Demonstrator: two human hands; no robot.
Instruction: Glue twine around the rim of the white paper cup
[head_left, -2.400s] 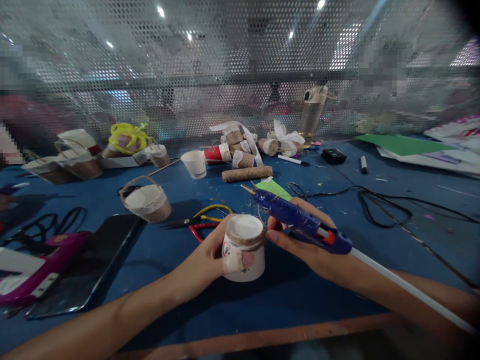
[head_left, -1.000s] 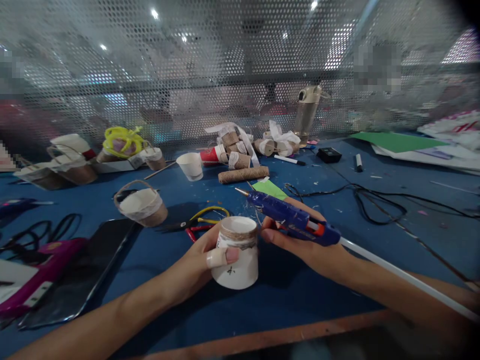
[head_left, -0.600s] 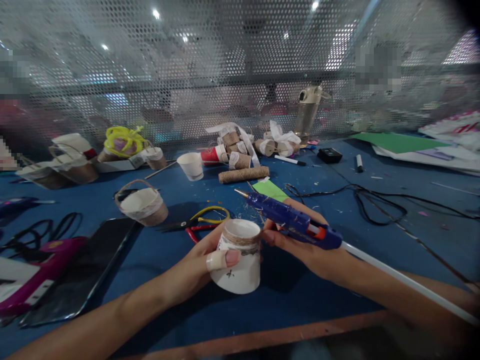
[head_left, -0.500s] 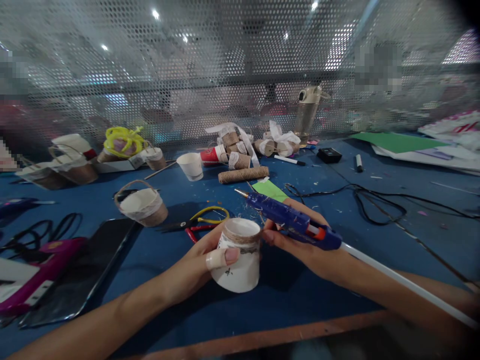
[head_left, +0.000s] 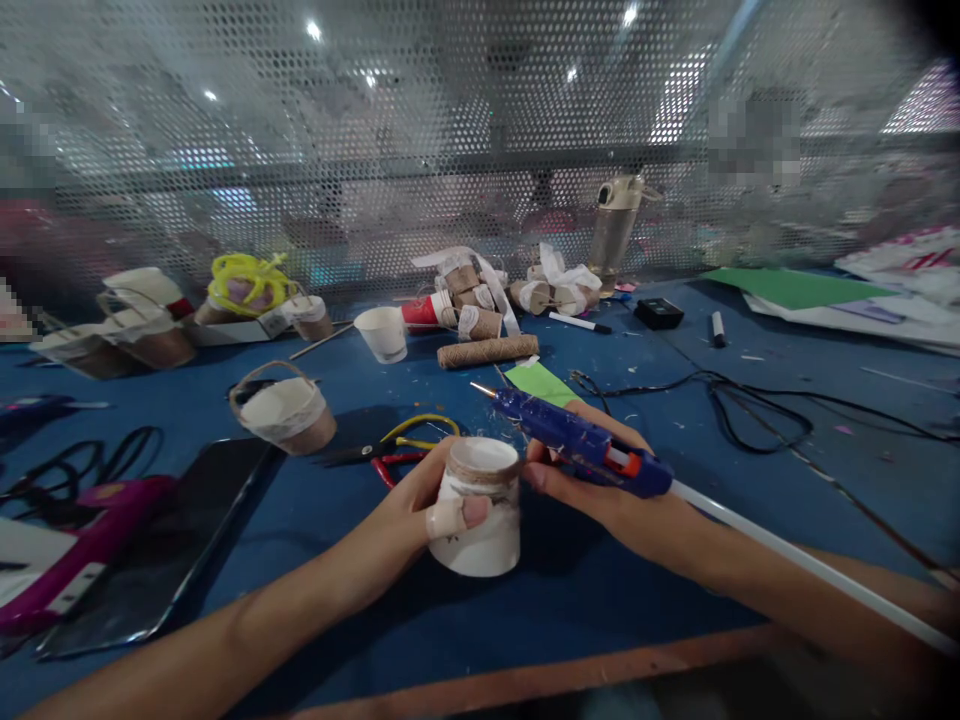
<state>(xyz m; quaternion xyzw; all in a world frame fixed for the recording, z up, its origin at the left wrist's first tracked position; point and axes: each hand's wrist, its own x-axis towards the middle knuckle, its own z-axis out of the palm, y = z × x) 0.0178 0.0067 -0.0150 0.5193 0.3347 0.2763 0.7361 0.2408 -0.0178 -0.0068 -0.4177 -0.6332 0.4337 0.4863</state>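
My left hand [head_left: 427, 505] is wrapped round a white paper cup [head_left: 480, 555], its thumb, with a tan bandage, lying across the front. Brown twine [head_left: 486, 474] circles the cup near its narrow upper end. In my right hand [head_left: 592, 492] is a blue glue gun [head_left: 581, 440], nozzle pointing up and left, with a long white glue stick [head_left: 795, 555] trailing from its back. The right fingertips are close beside the cup's twine; whether they pinch a strand I cannot make out. Behind the left hand lie scissors [head_left: 405, 440] with a yellow and a red handle.
A small twine-wrapped basket [head_left: 289, 415] and a phone [head_left: 165, 550] are at left. Beyond the cup lie a roll of twine [head_left: 487, 350], a white cup [head_left: 382, 335] and green paper [head_left: 540, 380]. A black cable [head_left: 720, 400] runs along the right. A bottle [head_left: 616, 230] stands behind.
The cup has turned slightly in my left hand, and the thumb has shifted a little to the right. The glue gun's rear end has moved slightly left.
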